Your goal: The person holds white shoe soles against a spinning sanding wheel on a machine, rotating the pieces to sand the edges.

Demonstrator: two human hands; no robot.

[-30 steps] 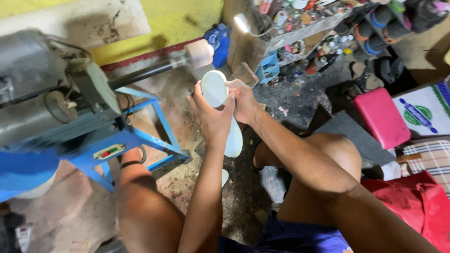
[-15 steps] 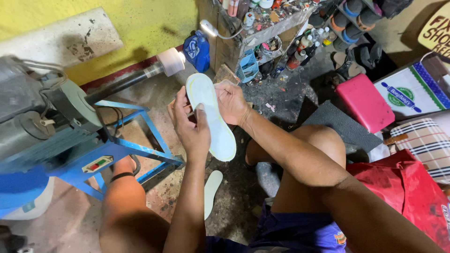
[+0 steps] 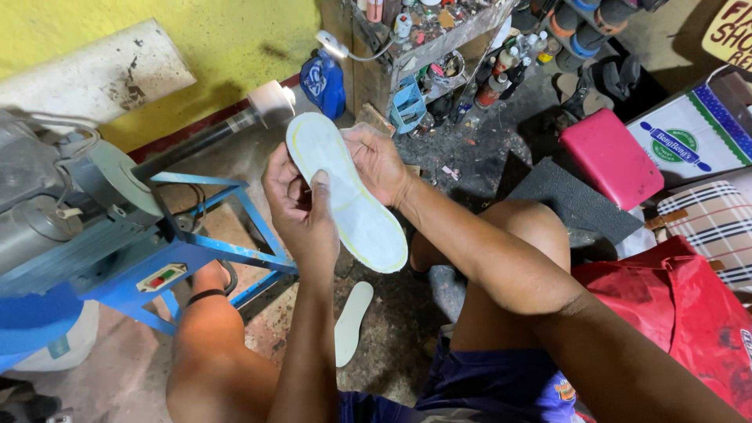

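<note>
While sitting low beside blue grinder stand (image 3: pixel 196 251), left hand (image 3: pixel 301 207) is gripping insole (image 3: pixel 345 196) edge, thumb across face; right hand (image 3: pixel 376 160) is pinching upper rim. Insole raised over knees, second insole (image 3: pixel 351 321) lying on floor below. Risk: slipping onto dirty floor. Grinder shaft (image 3: pixel 204 141) crowding left; cluttered shelf (image 3: pixel 439 47) ahead; room rightward limited.

Matt pale foam-like insole (image 3: pixel 345 192) (yellowish rim); blue painted metal stand (image 3: pixel 200 254).

white-green-blue sack (image 3: pixel 689 137) right | yellow sign (image 3: pixel 728 35) top-right corner | blue bag (image 3: pixel 323 82) by wall
</note>
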